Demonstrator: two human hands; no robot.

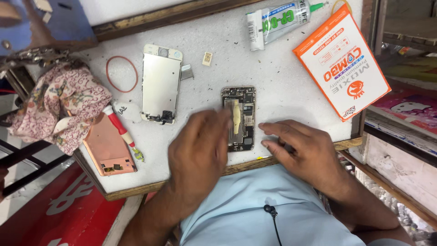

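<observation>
Phone (240, 116): opened, mid-table, left edge hidden by my fingers.
Left hand (199, 152): blurred, loosely spread, fingertips on phone; grip unclear.
Right hand (300, 150): flat, empty, just beside phone.

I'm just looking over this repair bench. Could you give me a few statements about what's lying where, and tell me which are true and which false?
1. The opened phone body lies between the two hands. True.
2. The right hand holds the red-handled screwdriver. False: the screwdriver lies on the pink phone back, untouched.
3. A red rubber band lies left of the detached screen panel. True.
4. The glue tube rests under the left hand. False: it lies at the far edge, beside the orange and white packet.
</observation>
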